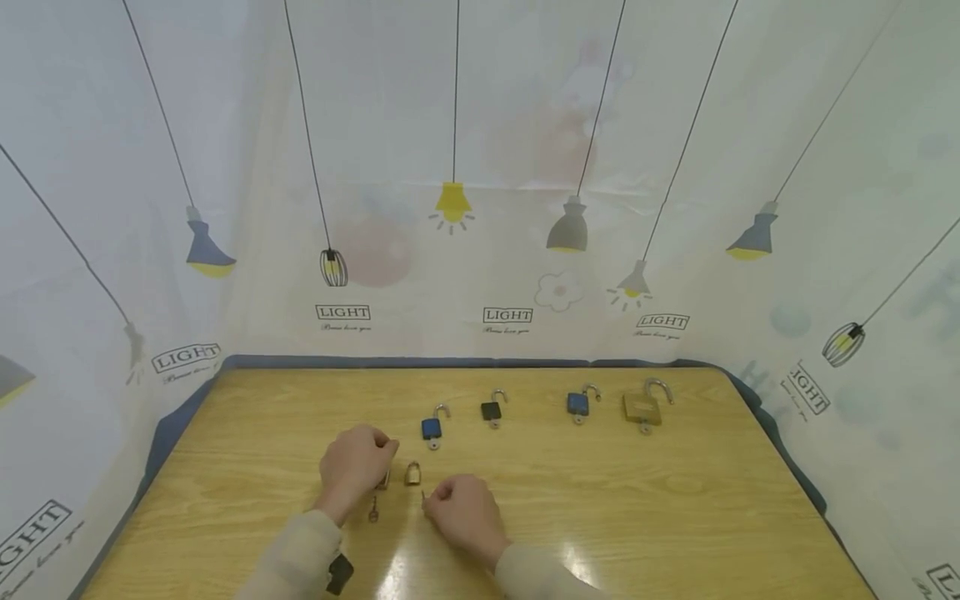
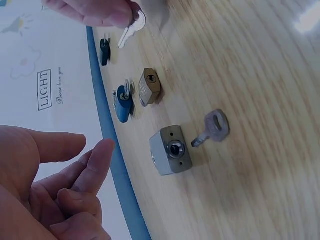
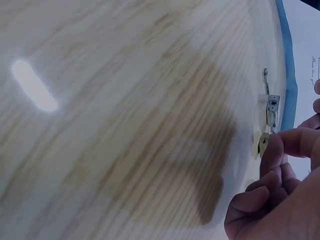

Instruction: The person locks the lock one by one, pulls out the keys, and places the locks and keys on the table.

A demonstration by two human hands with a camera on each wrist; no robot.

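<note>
My right hand [image 1: 468, 512] pinches a small silver key [image 2: 134, 31] between thumb and fingertips, its blade pointing toward a small brass padlock [image 2: 151, 87]. That padlock's keyhole faces my side, and its shackle is closed. Left of it lies a larger padlock [image 2: 171, 150] with a silvery keyhole face, partly covered in the head view by my left hand [image 1: 358, 467]. A second key [image 2: 217, 126] lies loose on the table before that keyhole. Holding nothing, my left hand [image 2: 65, 185] hovers over the larger padlock with thumb and forefinger apart.
Behind the hands stand a blue padlock [image 1: 431, 428], a black padlock [image 1: 491, 411], another blue padlock [image 1: 577, 404] and a big brass padlock [image 1: 642, 408], with shackles open and keys inserted. A dark object [image 1: 340, 575] lies by my left sleeve. Patterned cloth rises behind the wooden table [image 1: 637, 508].
</note>
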